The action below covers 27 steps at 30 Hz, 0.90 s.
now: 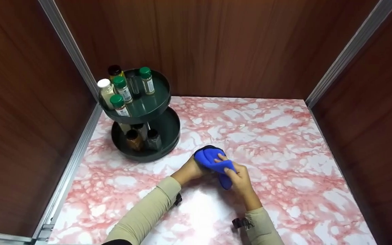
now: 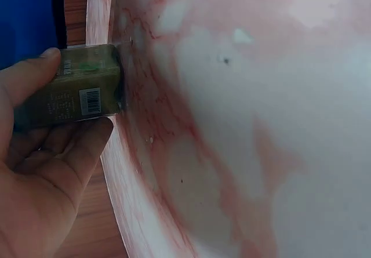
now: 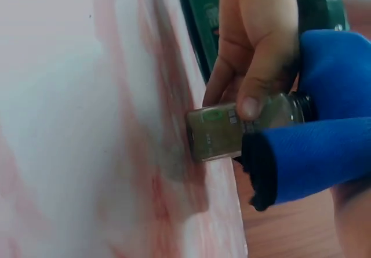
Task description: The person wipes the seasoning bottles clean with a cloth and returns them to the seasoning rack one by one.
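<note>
My left hand (image 1: 196, 167) grips a small clear jar (image 2: 87, 87) with a brownish-green filling, a printed label and a barcode. In the left wrist view the thumb lies on one face and the fingers are under the other. The jar's base is close to the table, and its dark neck shows in the right wrist view. My right hand (image 1: 239, 175) pinches a blue cloth (image 1: 213, 160) with a black edge, which is draped over the jar's upper end. From the head view the cloth hides most of the jar. One flap of cloth hangs below the right hand.
A dark green two-tier round rack (image 1: 155, 103) stands at the back left. On its upper tray are several spice bottles, including a green-capped bottle (image 1: 147, 81) and a white-capped bottle (image 1: 106, 92). Dark-capped jars (image 1: 153, 140) sit below. Wood-look panels (image 1: 216, 47) enclose the marbled table (image 1: 267, 136).
</note>
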Each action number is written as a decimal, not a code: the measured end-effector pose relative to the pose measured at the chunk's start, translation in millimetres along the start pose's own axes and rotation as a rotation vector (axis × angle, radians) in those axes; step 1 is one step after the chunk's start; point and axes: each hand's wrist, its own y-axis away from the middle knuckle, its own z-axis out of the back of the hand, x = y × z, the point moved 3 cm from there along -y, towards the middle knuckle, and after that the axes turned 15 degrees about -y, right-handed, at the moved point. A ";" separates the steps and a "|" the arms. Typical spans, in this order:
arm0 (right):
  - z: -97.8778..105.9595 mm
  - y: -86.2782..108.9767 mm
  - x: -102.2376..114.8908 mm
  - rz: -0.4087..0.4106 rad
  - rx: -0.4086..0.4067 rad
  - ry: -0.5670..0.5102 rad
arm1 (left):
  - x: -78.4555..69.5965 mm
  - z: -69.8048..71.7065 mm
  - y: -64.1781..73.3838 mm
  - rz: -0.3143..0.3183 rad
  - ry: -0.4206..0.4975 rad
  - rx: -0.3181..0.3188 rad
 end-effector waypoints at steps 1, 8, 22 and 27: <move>1.7 1.5 -0.1 -0.052 -0.060 -0.052 | -2.8 4.6 2.5 0.075 0.072 -0.006; 4.1 4.7 -5.1 -0.375 -0.492 -0.212 | -14.3 17.7 11.2 0.256 0.143 0.054; -1.0 11.3 -43.5 -0.508 -0.781 -0.554 | -12.8 15.8 11.1 0.291 0.289 0.084; 0.7 -7.7 -14.3 -0.514 -0.748 -0.623 | -14.2 14.6 11.7 0.317 0.298 0.085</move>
